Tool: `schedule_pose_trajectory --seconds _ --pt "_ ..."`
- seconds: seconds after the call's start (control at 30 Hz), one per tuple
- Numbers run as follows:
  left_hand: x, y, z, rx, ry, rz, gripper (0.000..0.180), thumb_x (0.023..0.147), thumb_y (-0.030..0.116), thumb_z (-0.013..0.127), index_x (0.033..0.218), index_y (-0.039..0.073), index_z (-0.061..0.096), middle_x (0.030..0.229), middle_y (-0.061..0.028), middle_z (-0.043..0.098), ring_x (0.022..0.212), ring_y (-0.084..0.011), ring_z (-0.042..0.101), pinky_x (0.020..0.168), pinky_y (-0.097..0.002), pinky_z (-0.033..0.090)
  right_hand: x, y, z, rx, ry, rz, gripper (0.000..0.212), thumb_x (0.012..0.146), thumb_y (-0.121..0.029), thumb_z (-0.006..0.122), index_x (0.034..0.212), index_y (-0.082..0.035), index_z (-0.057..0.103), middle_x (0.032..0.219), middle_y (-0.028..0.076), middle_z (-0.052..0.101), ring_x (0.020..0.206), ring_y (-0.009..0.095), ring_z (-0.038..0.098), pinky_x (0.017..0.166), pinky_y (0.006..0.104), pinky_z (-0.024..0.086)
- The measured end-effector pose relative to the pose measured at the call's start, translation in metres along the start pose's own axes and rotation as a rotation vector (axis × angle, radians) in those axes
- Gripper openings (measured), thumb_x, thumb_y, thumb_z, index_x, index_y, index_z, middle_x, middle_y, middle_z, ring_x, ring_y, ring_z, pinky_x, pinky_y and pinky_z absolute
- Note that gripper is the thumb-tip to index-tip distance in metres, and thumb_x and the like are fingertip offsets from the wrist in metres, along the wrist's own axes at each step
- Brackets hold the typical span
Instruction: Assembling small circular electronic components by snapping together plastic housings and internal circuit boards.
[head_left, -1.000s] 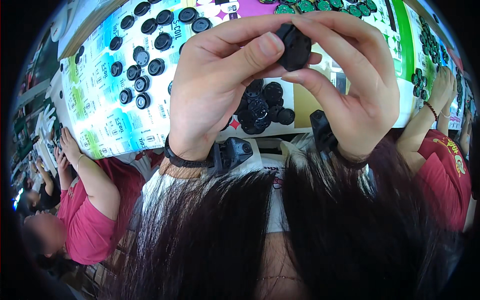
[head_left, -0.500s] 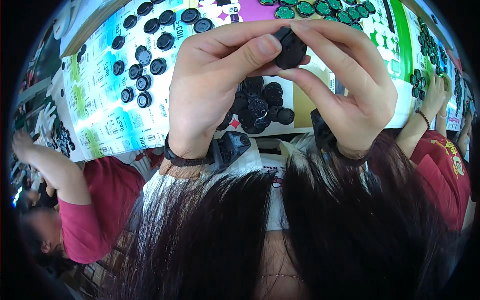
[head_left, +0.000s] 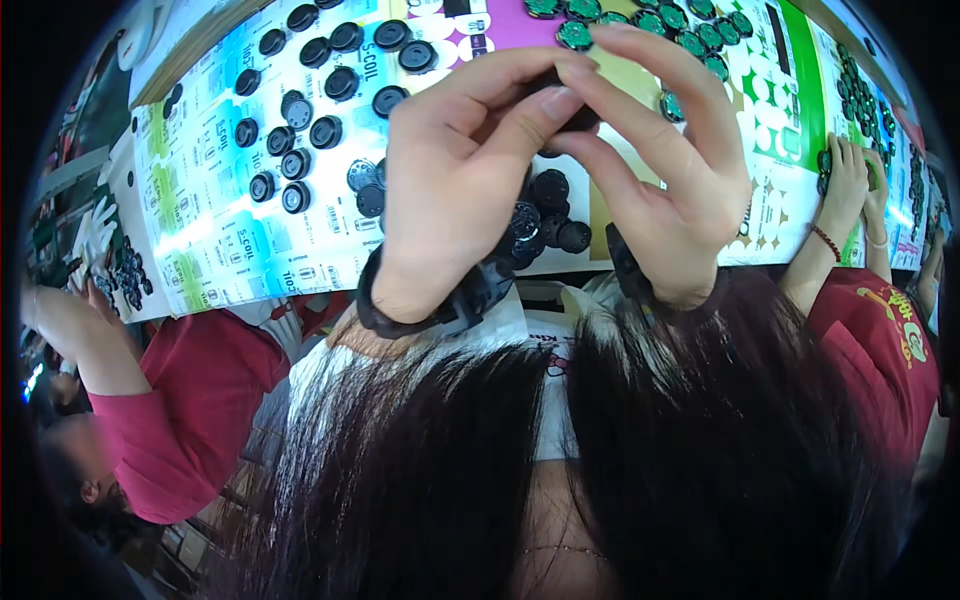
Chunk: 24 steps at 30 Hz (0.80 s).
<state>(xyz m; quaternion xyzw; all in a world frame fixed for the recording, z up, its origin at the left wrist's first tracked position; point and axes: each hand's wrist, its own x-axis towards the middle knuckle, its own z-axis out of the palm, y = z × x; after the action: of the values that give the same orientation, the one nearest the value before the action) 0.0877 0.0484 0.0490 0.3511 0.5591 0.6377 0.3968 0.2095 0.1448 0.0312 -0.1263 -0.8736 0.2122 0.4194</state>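
Above the table my left hand (head_left: 450, 180) and my right hand (head_left: 670, 165) meet at the fingertips. Between them is a small black round part (head_left: 583, 119), mostly covered by my fingers. My left thumb and fingers are closed round it. The thumb and fingertips of my right hand pinch its right side. Below my hands lies a pile of black round parts (head_left: 550, 188), partly hidden behind my left hand and wrist. Each wrist wears a black strap, the left one with a black fitting (head_left: 480, 297).
Several black round caps (head_left: 340, 84) stand spread over the printed sheets at the left. Round parts with green boards (head_left: 690, 42) lie at the far right. Co-workers in red sit on both sides; the right one's hands (head_left: 850, 185) are on the table.
My left hand has shifted right and my right hand left. The black part has turned and is now more covered by my fingers. The right co-worker's hands have moved left.
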Motion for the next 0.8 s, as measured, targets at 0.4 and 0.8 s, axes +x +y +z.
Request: schedule_pose_trajectory --seconds 0.4,0.8 --pt "0.002 -0.006 -0.004 0.159 -0.093 -0.053 0.016 0.087 -0.005 0.049 0.1 -0.005 0.059 0.091 -0.0068 0.062 0.08 -0.0117 0.06 0.071 -0.022 0.049 -0.011 -0.027 0.015 0.834 0.057 0.818 0.029 0.085 -0.001 0.059 0.114 0.004 0.055 0.099 0.009 0.063 0.09 0.014 0.061 0.08 0.0259 0.049" --pt "0.046 -0.036 -0.206 1.452 0.168 0.048 0.036 0.088 0.008 0.045 0.123 -0.002 0.047 0.129 -0.0271 0.043 0.116 -0.0397 0.046 0.096 -0.0396 0.038 -0.014 0.078 -0.058 -0.403 -0.214 0.366 0.078 0.079 -0.028 0.067 0.141 -0.007 0.024 0.145 0.022 0.022 0.134 0.037 0.02 0.107 0.0404 0.022"
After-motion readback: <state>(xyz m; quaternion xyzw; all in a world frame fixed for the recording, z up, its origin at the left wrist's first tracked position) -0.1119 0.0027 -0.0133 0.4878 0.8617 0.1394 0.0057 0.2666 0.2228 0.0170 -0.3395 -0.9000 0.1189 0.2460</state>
